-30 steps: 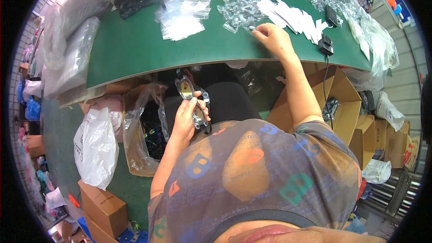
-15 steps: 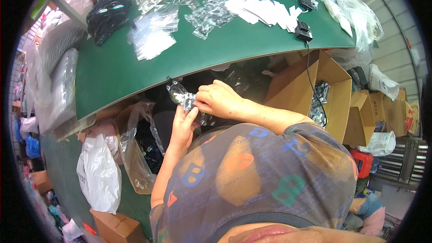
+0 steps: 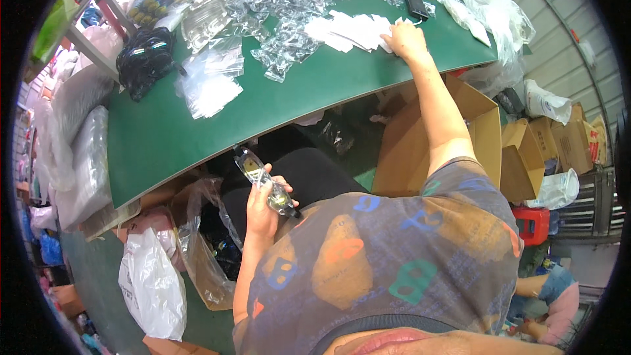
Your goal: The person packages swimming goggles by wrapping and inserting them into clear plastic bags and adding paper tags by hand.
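A pair of swimming goggles with clear, smoky lenses and a dark strap is gripped in my left hand. It hangs tilted by the near edge of the green table, above my lap. My right arm stretches across the table. At the right end of a fanned pile of white paper slips, my right hand has thumb and fingers apart, fingertips at the slips. Whether a slip lies under the fingertips is hard to make out.
Clear plastic pouches cover the table's far side. A stack of clear bags and a black bundle lie at left. Beyond my right hand is a black device. An open cardboard box stands below the right edge.
My right hand has left the goggles and gone far right to the paper slips. My left hand still holds the goggles, now slightly lower. The view has shifted a little.
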The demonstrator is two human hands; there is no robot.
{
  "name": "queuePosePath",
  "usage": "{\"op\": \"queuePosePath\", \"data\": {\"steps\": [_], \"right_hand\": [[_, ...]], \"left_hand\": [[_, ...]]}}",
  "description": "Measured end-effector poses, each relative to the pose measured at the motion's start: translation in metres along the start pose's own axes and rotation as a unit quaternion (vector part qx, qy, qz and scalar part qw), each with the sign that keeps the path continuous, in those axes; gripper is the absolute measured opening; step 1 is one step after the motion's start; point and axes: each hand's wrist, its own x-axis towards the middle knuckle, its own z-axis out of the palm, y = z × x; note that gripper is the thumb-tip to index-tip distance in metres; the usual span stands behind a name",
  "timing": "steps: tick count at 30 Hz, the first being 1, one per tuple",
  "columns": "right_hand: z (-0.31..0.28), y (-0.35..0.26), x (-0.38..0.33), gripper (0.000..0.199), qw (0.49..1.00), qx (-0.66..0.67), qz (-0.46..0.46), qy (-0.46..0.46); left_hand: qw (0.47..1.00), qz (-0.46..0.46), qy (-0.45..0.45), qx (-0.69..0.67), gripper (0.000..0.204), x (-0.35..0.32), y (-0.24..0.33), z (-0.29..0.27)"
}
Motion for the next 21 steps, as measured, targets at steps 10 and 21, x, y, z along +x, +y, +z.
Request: {"op": "queuePosePath", "data": {"steps": [10,21], "right_hand": [[-0.002,-0.106,-0.024,0.049,0.974,0.201,-0.061,0.081],[-0.034,-0.083,-0.030,0.014,0.894,0.417,-0.033,0.163]], "left_hand": [[0.999,-0.042,0.004,-0.007,0.045,-0.001,-0.001,0.001],[0.999,-0.029,0.019,0.010,0.046,-0.003,0.001,-0.003]]}}
